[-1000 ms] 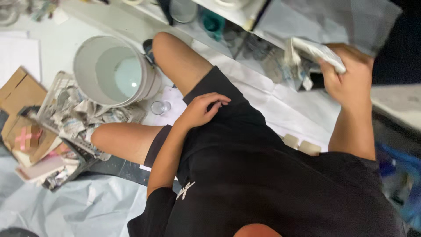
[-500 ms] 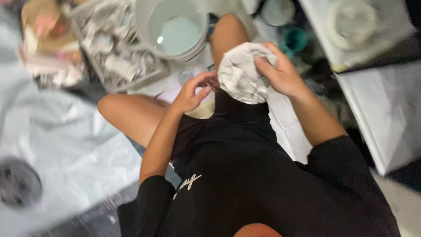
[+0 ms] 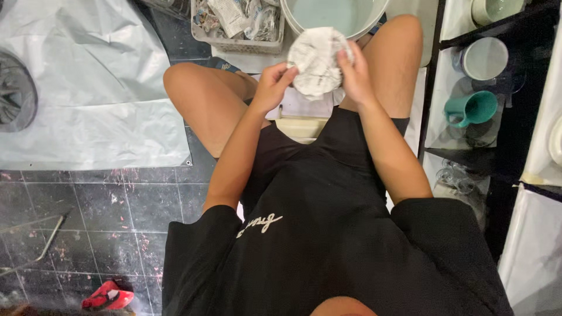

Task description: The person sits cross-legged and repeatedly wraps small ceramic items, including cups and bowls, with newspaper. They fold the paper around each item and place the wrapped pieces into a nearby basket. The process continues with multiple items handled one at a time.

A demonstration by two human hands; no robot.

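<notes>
Head view: newspaper-wrapped bundle (image 3: 319, 61) now between both hands, previously right-held only.

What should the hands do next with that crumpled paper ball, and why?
Probably peel back the top fold. Both hands, left hand and right hand, hold the round bundle of crumpled printed newspaper over the lap, and its wrapping looks closed all round. The large white bucket of pale liquid sits just beyond.

Newspaper-wrapped bundle (image 3: 318, 61), 1 s ago held out at far right by right hand (image 3: 355, 73) alone, is now gripped w/ both hands; left hand (image 3: 270, 88) lifted off lap.
</notes>
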